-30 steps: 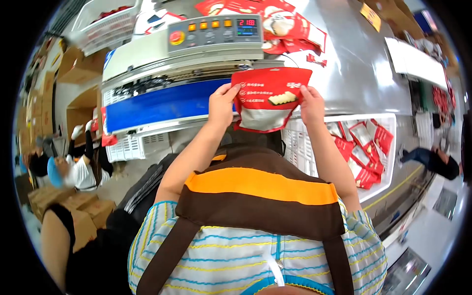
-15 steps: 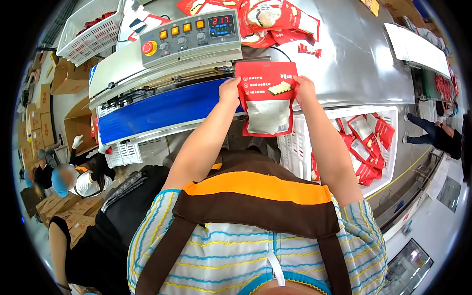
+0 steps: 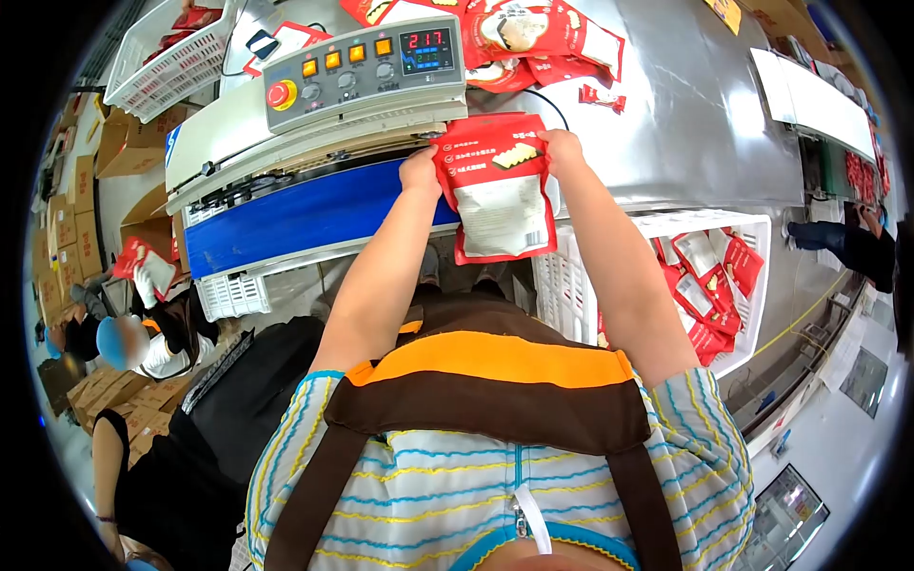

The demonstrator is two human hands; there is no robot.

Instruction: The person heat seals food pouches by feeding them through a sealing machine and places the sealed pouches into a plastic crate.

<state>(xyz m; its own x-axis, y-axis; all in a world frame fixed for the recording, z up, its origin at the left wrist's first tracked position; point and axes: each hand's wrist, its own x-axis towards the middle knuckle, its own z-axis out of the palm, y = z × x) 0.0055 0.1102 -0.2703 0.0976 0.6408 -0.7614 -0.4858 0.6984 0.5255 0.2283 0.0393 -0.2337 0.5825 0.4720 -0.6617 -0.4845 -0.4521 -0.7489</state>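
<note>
A red and white food pouch (image 3: 502,214) hangs upright in front of me, its top edge level with the right end of the band sealer (image 3: 367,86). My left hand (image 3: 420,173) is closed on the pouch's upper left edge, beside the sealer's blue conveyor belt (image 3: 295,221). On the opposite edge, my right hand (image 3: 562,152) pinches the upper right corner. The pouch looks filled, and its contents are hidden. The sealer's panel shows red digits reading 217.
Several red pouches (image 3: 514,30) lie on the steel table (image 3: 685,114), near a small red packet (image 3: 602,98). A white crate (image 3: 757,285) of pouches stands at my right. Another white crate (image 3: 171,74) is at the far left. A co-worker's gloved hand (image 3: 144,285) holds a pouch.
Both hands have shifted the pouch slightly left and up towards the sealer, and it tilts a little. At left, a co-worker has raised a red pouch.
</note>
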